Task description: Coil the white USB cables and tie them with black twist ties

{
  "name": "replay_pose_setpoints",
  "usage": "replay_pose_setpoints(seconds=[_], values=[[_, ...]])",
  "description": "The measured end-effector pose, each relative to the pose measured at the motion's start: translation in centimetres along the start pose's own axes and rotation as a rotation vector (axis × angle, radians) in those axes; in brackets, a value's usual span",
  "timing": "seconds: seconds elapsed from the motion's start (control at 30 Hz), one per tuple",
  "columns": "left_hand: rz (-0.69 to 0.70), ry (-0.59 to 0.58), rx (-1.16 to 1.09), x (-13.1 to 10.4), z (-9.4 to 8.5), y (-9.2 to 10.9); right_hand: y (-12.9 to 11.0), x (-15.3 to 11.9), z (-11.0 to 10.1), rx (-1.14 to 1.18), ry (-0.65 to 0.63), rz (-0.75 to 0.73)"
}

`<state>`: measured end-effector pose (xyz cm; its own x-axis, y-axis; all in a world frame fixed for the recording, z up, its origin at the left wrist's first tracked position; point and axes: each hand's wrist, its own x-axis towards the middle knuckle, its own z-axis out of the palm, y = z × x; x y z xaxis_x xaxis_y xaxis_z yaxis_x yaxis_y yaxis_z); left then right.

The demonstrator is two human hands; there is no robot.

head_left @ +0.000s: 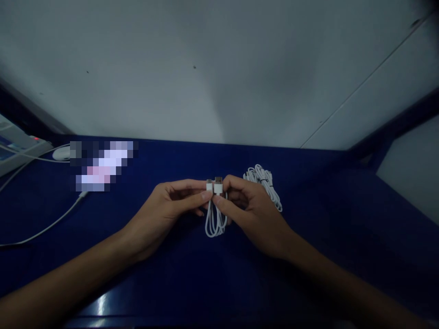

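Both hands meet over the middle of a dark blue table (308,237). My left hand (164,212) and my right hand (254,210) pinch a folded white USB cable (215,221) between thumbs and fingers. Its two plugs (215,185) stick up side by side above the fingertips, and its loops hang down below the hands. A second white cable, bundled (264,183), lies on the table just behind my right hand, apart from it.
A white cable (44,228) trails across the table's left side toward a blurred patch (101,167). A white mouse (61,154) and a grey device (17,146) sit at the far left. A pale wall (206,68) rises behind the table.
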<state>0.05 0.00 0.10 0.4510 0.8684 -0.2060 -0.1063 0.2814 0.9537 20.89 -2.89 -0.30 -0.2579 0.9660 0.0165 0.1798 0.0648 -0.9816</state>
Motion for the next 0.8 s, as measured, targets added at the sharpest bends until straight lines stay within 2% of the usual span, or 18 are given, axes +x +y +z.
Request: replay_pose_setpoints(seconds=[0.8], values=[[-0.007, -0.014, 0.007, 0.05, -0.06, -0.07, 0.09, -0.03, 0.02, 0.011, -0.006, 0.005]])
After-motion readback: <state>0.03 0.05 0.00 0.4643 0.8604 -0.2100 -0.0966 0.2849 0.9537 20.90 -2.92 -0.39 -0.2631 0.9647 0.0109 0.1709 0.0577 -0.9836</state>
